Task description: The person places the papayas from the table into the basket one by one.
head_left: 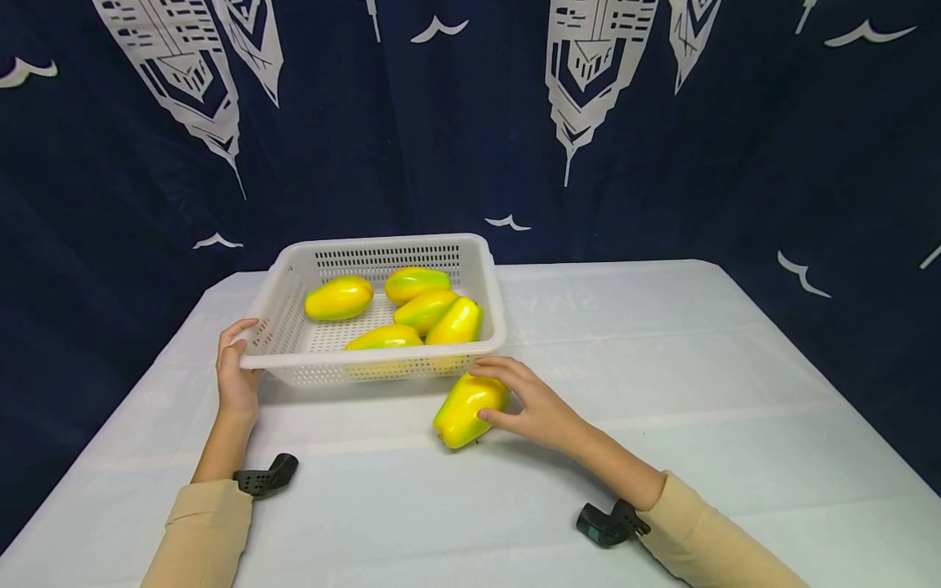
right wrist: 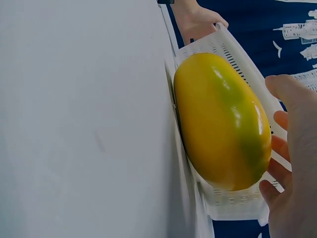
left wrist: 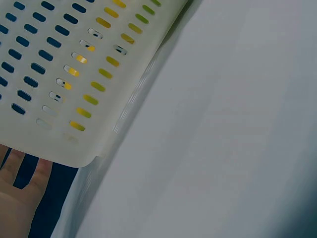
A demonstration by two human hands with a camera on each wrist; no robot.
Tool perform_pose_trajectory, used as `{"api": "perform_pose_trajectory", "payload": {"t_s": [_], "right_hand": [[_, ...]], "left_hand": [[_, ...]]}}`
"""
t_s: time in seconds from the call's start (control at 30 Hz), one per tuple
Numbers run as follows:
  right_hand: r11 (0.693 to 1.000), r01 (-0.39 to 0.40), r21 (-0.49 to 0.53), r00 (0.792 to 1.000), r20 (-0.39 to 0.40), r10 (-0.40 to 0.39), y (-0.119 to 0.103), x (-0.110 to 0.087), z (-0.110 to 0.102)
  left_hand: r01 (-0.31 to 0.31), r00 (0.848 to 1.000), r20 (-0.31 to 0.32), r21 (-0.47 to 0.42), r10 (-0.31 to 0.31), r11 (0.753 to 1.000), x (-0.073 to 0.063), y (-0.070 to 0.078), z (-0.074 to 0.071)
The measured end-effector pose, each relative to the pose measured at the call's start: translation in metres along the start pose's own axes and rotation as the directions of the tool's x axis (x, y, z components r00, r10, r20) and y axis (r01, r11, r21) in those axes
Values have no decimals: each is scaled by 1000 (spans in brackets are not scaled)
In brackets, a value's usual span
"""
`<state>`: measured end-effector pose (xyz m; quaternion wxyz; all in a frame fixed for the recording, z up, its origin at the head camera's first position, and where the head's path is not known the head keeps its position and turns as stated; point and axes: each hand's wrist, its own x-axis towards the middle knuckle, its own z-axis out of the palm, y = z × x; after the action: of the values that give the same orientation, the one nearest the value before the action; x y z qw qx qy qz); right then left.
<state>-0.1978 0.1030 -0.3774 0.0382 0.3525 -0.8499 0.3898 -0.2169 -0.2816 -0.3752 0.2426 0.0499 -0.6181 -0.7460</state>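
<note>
My left hand [head_left: 238,380] grips the near left corner of a white plastic basket [head_left: 294,360], thumb at the rim and fingers along its outer side. Several yellow-green papayas lie inside, one papaya [head_left: 339,298] apart at the left and the others grouped toward the right. Outside the basket, a single papaya [head_left: 465,415] rests on the table by its near right corner. Around this fruit curves my right hand [head_left: 532,406], thumb on the near side and fingers on the far side. In the right wrist view a gap shows between the top digit and the papaya [right wrist: 223,124].
A white cloth covers the table [head_left: 662,367]. Behind it hangs a dark blue curtain [head_left: 470,122] with white building and bird prints. Each wrist wears a black camera, the left camera [head_left: 266,476] and the right camera [head_left: 612,523] both low over the cloth.
</note>
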Motion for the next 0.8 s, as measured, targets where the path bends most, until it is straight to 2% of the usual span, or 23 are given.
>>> {"api": "perform_pose_trajectory", "payload": {"t_s": [0.33,0.57,0.8], "right_hand": [[1000,-2,-16,999,45,3,2,0,3],[996,22,-81,997,72,-16,2,0,3],[994,12,-104,995,101,-1,2,1,3]], "left_hand": [[0,1000,-3,-13,0,1000,0,0,0],[5,1000,-5,-12,-5,1000,0,0,0],[4,1000,0,-11,-4,1000,0,0,0]]}}
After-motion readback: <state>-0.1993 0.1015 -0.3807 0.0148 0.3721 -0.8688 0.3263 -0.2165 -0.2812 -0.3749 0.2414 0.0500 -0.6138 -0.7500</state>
